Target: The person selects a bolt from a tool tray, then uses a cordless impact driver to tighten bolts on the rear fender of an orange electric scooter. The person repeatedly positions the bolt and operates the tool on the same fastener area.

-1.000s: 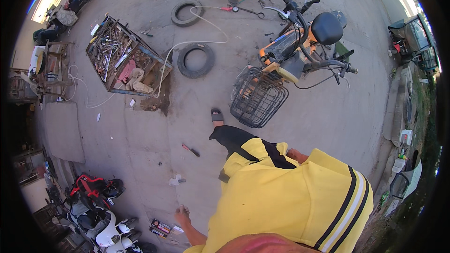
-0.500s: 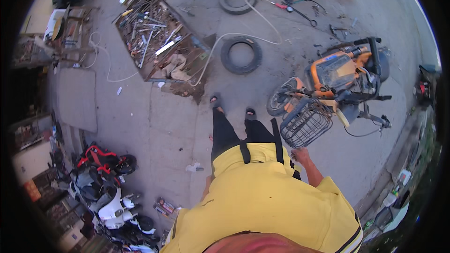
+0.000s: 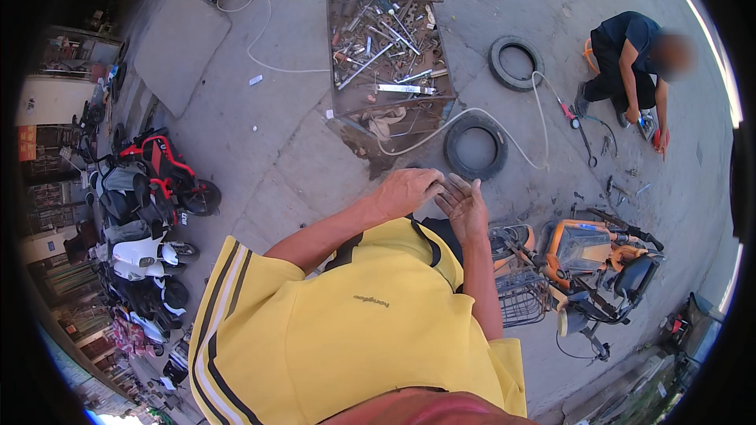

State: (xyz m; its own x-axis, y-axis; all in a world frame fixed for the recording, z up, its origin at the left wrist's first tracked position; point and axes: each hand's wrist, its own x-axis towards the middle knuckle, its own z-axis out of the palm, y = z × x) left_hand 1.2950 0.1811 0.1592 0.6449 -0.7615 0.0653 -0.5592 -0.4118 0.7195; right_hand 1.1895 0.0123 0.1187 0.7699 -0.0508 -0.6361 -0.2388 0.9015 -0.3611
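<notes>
In front of my waist my two bare hands are raised close together. My left hand [image 3: 408, 191] shows its back, with the fingers bent inward and pressed together; whatever may be in them is hidden. Beside its fingertips, my right hand [image 3: 466, 208] is open, palm up and fingers apart, with nothing visible on it. Beyond the hands a black tyre [image 3: 476, 148] lies flat on the ground. To the right an orange scooter [image 3: 579, 248] with a wire basket [image 3: 516, 299] lies on its side.
A metal tray [image 3: 335, 39] full of wrenches and screwdrivers lies ahead. A pale hose [image 3: 504, 132] crosses the ground past a second tyre [image 3: 494, 63]. Another person [image 3: 630, 63] crouches at far right beside a gauge [image 3: 576, 122]. Parked scooters, one red [image 3: 161, 169], line the left.
Both my hands have come up from my sides to meet in front of me. My view has turned right, so the tool tray and tyres now appear differently placed and the crouching person shows more fully.
</notes>
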